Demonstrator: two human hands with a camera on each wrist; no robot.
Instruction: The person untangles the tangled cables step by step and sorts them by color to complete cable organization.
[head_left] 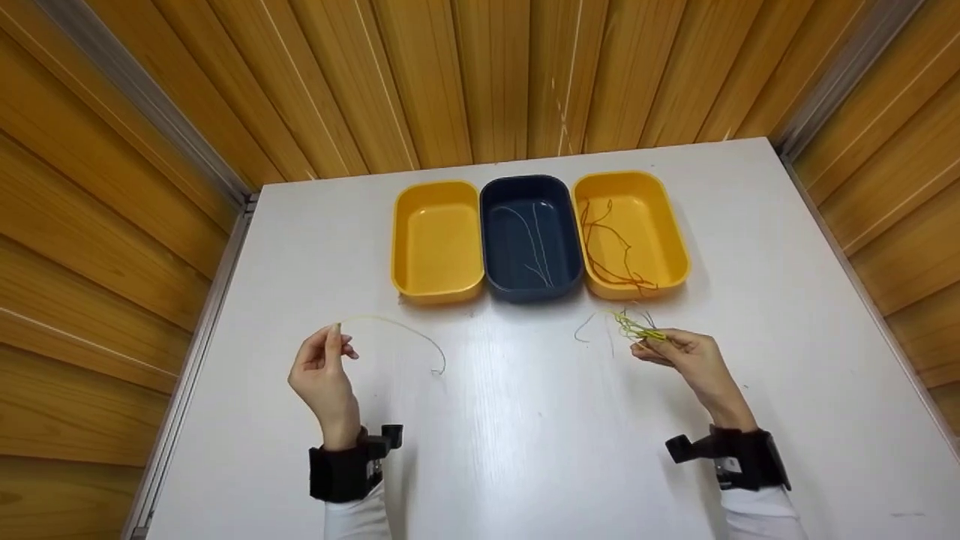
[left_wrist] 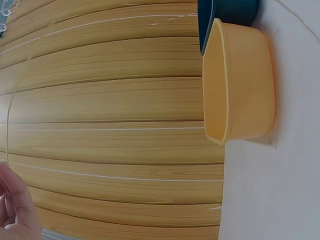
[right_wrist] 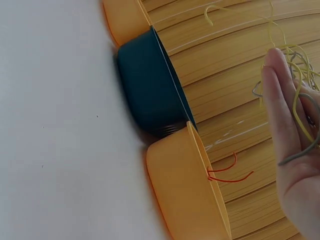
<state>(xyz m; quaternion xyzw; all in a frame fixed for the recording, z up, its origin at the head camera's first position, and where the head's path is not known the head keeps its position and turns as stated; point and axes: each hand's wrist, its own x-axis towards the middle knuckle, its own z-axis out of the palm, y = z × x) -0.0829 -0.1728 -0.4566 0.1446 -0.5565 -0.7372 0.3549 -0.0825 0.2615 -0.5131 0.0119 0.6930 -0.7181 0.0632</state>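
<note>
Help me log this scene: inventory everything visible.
Middle bin: 1, dark blue, row's centre
Outer bins: 2, yellow, either side
Wires: count unclear, orange-red, right bin
Thin strands: a few, pale, middle bin
Single wire: 1, pale yellow, left hand
Bundle: 1, yellow and grey, right hand
Table: 1, white, beneath bins
Panels: many, brown, back and sides
Rails: several, grey, wall edges
Wrist bands: 2, black, both wrists
Sleeves: 2, white, forearms
Hands: 2, bare, above table

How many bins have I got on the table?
3, side by side in a row: the left yellow bin, the dark blue bin in the middle, and the right yellow bin. None looks hidden in the head view.
</note>
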